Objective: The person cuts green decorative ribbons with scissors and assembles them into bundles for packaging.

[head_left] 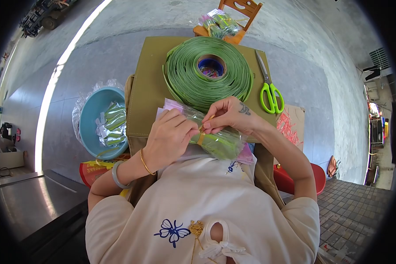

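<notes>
In front of my chest lies a bundle of green strips (224,147) wrapped in clear plastic, with pink sheets showing at both ends. A thin yellow tie (201,138) circles its middle. My right hand (231,115) pinches the tie from above between thumb and fingers. Beside it, my left hand (168,134) is closed, its thumb and fingertips meeting at the same tie; part of its grip is hidden. Just beyond both hands, a large coil of green ribbon (180,66) lies on the olive-covered table (147,88).
Green-handled scissors (272,94) lie at the table's right edge. At left stands a blue basin (86,123) with wrapped green bundles (114,123). More wrapped bundles (220,24) rest on a wooden chair (246,11) behind the table. Reddish shreds (288,130) and a red stool (317,178) are at right.
</notes>
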